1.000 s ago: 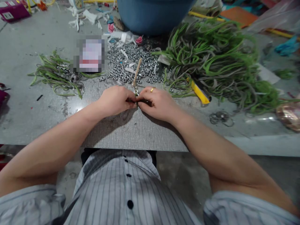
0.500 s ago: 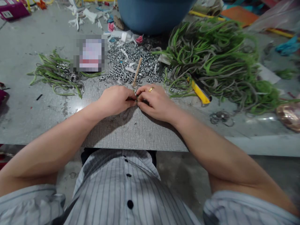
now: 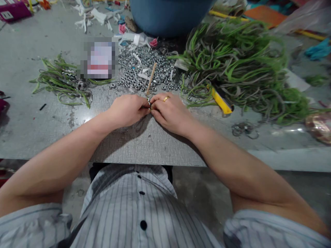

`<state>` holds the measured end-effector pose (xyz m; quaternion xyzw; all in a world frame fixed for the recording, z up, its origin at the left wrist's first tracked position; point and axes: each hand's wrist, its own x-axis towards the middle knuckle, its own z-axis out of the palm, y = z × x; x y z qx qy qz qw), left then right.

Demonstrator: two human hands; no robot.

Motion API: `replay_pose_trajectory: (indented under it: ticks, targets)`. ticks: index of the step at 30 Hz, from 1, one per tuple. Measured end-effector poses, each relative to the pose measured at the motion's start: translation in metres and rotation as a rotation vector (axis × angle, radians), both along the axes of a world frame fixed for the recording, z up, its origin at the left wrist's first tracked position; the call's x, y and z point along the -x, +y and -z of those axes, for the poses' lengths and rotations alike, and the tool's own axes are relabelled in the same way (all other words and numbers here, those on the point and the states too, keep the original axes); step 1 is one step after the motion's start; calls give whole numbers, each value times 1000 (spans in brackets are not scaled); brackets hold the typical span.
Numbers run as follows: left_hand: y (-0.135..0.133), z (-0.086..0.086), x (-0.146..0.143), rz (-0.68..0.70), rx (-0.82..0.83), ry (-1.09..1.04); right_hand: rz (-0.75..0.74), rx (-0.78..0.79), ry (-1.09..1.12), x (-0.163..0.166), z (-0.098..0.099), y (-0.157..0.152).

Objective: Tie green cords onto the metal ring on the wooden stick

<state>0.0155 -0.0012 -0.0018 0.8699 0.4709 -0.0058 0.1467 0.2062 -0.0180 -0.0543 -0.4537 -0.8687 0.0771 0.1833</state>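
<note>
My left hand (image 3: pixel 128 111) and my right hand (image 3: pixel 170 112) meet fingertip to fingertip on the grey table (image 3: pixel 144 144), both pinched shut on something small between them that I cannot make out. A thin wooden stick (image 3: pixel 151 79) rises from just beyond the fingertips, leaning away over a heap of small metal nuts (image 3: pixel 139 70). There is a gold ring on my right hand. A large tangle of green and grey bands (image 3: pixel 238 65) lies to the right, a smaller bunch of the same bands (image 3: pixel 64 84) to the left.
A yellow utility knife (image 3: pixel 221 101) lies beside my right hand at the edge of the green tangle. A blue tub (image 3: pixel 168 15) stands at the back. A dark ring of bands (image 3: pixel 244 130) lies at the right. Paper scraps litter the far side.
Both hands stay pinched together at the same spot; my right hand's fingers have shifted slightly up and forward. Nothing else has moved.
</note>
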Motion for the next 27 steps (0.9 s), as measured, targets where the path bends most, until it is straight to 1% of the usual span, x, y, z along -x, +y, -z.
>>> replay_pose_trajectory:
  ticks: [5, 10, 13, 20, 24, 27]
  targets:
    - [-1, -2, -1, 1, 28, 21, 33, 9, 65, 0, 0, -1]
    - [0, 0, 0, 1, 41, 6, 42, 84, 151, -9, -1, 3]
    - [1, 0, 1, -1, 52, 4, 34, 133, 152, -17, -2, 7]
    - [-5, -6, 1, 26, 44, 3, -49, 282, 24, -32, -8, 10]
    - [-4, -3, 0, 1, 73, -3, -67, 403, -141, -32, -15, 8]
    - [-3, -1, 0, -15, 92, -36, -82, 450, -220, -31, -19, 7]
